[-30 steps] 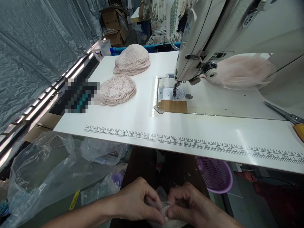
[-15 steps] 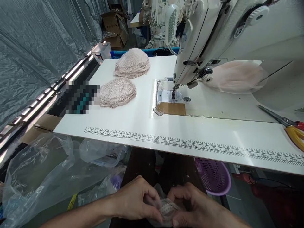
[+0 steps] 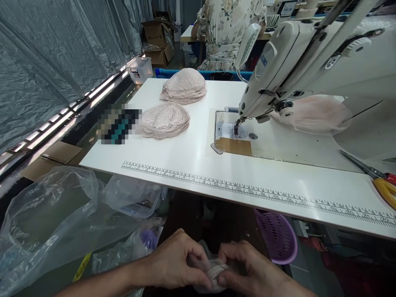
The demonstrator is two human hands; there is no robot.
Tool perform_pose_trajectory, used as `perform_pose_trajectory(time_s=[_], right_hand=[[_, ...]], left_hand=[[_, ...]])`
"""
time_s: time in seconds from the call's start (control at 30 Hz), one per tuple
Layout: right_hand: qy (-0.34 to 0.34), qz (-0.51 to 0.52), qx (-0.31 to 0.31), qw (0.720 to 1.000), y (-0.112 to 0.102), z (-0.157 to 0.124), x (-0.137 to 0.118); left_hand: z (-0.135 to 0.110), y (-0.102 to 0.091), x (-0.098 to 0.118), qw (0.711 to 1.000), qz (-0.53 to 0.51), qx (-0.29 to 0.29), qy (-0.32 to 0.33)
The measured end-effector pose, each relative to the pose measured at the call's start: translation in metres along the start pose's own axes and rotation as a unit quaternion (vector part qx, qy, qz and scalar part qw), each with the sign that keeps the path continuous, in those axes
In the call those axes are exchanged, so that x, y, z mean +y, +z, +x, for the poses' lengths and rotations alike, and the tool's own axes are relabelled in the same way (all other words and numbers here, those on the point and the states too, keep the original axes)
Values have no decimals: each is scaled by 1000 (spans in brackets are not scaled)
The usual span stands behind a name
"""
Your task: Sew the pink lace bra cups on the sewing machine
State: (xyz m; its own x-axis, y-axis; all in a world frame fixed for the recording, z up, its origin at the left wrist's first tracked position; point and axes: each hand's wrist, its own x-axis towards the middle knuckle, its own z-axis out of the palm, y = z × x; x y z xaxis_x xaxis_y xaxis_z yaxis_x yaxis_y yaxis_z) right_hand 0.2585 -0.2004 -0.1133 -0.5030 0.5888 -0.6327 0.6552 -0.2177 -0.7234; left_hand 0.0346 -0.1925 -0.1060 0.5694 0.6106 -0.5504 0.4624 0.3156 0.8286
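Low over my lap, my left hand (image 3: 182, 262) and my right hand (image 3: 247, 268) pinch a small piece of pale lace fabric (image 3: 215, 269) between thumbs and fingers. Sheer cloth bunches around the lace, and part of it is hidden behind the fingers. On the white table (image 3: 173, 153) above the hands lie two stacks of beige lace pieces, a near stack (image 3: 166, 120) and a far stack (image 3: 185, 86). A white sewing machine (image 3: 266, 70) stands to their right, its presser foot (image 3: 236, 127) over the needle plate.
Scissors (image 3: 371, 170) with red and yellow handles lie at the table's right. Sheer pinkish fabric (image 3: 315, 113) sits behind the machine head. Under the table are a purple basket (image 3: 276, 237) and clear plastic bags (image 3: 62, 218). A person in a floral garment (image 3: 230, 31) is beyond the table.
The view has shifted, so the table and machine appear farther right. My right thumb has moved slightly left over the lace; both hands keep their hold.
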Motion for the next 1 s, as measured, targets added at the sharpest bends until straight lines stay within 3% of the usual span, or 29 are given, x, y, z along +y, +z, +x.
perform_pose_trajectory(time_s=[0.13, 0.4, 0.67, 0.87, 1.0], right_hand=[[23, -27, -7, 999, 1, 1, -10], [-14, -2, -6, 1000, 5, 9, -15], [-2, -22, -16, 1000, 2, 13, -22], [-21, 13, -35, 999, 0, 14, -16], [-33, 49, -37, 998, -3, 14, -12]], left_hand=[[-5, -3, -6, 1000, 9, 30, 1], [-10, -6, -17, 999, -34, 32, 9], [-13, -14, -25, 998, -51, -8, 19], [-13, -18, -21, 990, -124, -58, 19], [-11, -21, -23, 993, -83, -68, 46]])
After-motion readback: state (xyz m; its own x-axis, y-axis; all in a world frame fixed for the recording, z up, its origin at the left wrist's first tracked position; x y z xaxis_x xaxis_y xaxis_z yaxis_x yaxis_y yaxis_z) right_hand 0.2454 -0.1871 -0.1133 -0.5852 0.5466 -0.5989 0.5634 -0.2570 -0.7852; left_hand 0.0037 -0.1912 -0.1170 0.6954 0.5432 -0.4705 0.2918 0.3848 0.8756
